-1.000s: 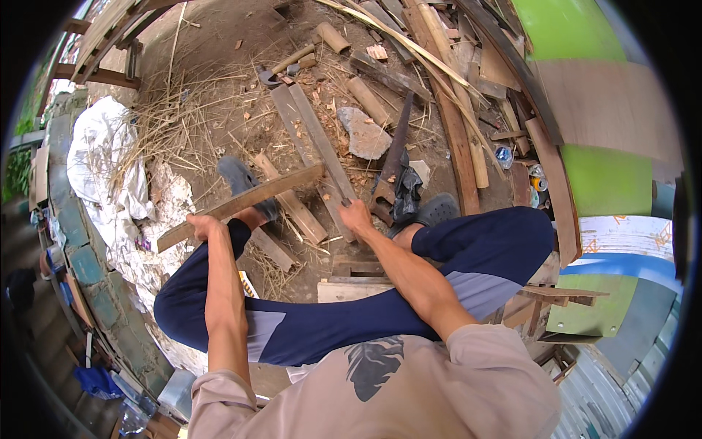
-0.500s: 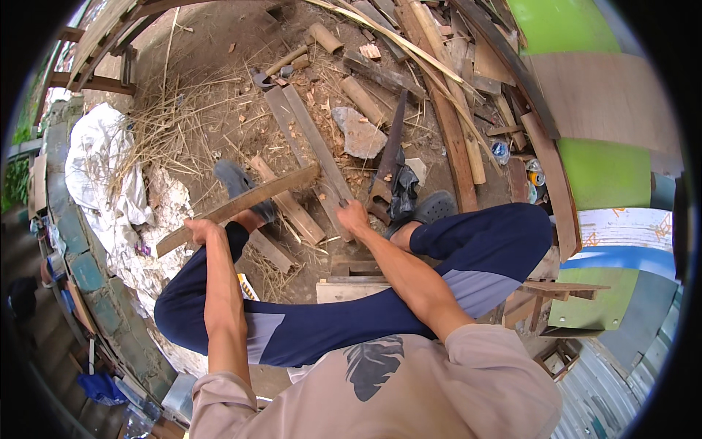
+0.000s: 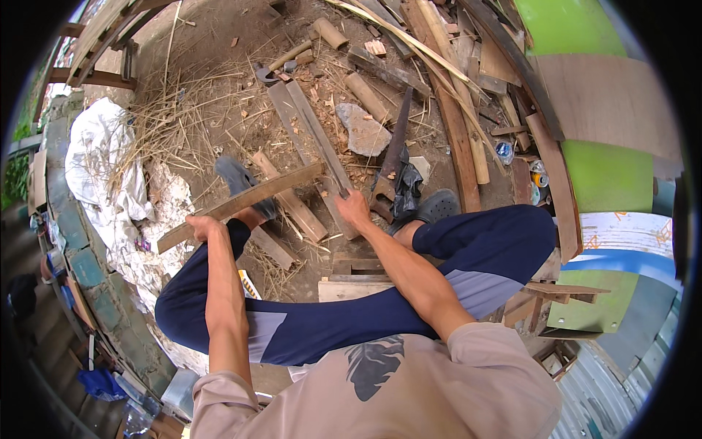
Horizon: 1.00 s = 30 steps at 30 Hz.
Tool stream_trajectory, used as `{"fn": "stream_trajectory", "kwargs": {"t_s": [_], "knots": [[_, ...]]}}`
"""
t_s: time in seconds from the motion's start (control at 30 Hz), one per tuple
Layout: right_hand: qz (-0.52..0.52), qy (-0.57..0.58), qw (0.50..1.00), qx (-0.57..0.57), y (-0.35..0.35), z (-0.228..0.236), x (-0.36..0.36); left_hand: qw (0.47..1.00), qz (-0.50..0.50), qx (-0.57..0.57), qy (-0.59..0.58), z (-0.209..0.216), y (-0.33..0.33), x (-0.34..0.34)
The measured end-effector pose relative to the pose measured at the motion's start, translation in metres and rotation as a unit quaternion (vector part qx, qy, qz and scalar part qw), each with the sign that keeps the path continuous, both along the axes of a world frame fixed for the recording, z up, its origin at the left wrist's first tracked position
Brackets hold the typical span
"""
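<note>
Wooden slat (image 3: 248, 199) gripped by left hand (image 3: 201, 227); right hand (image 3: 355, 207) clasps plank (image 3: 314, 139) edge, scraps crowding.

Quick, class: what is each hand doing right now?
Left hand: closed on the wooden plank.
Right hand: closed on a small tool; which tool cannot be told.

The dirt ground (image 3: 212, 58) carries dry straw (image 3: 168, 124), loose planks (image 3: 311, 128), a flat stone (image 3: 363, 132), a handsaw (image 3: 391, 157) and white sheeting (image 3: 99, 168).
</note>
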State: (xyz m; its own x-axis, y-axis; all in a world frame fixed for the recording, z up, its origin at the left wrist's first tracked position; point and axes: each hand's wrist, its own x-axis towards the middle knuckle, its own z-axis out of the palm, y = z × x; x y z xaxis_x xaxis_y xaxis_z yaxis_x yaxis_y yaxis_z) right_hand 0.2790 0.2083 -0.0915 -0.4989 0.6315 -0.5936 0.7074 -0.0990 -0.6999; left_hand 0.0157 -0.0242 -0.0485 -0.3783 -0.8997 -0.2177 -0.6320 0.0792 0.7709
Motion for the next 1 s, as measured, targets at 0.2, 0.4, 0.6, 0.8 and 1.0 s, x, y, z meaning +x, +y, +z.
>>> {"fn": "stream_trajectory", "kwargs": {"t_s": [0.2, 0.4, 0.6, 0.8, 1.0], "knots": [[-0.057, 0.111, 0.988, 0.094, 0.013, 0.029, -0.022, 0.999, 0.001, -0.028, -0.034, 0.002, 0.005, -0.002], [0.054, -0.135, 0.986, -0.077, -0.007, -0.024, 0.023, 0.999, -0.018, 0.000, -0.028, 0.003, 0.009, 0.001], [-0.041, 0.155, 0.986, 0.040, 0.028, 0.044, -0.041, 0.999, -0.002, -0.006, -0.039, -0.001, -0.002, -0.002], [0.026, -0.087, 0.995, 0.028, -0.015, -0.045, 0.027, 1.000, 0.000, 0.013, -0.006, 0.002, 0.008, 0.001], [-0.029, 0.084, 0.996, 0.001, 0.023, 0.043, -0.032, 1.000, 0.014, 0.006, -0.002, -0.008, -0.012, -0.003]]}}
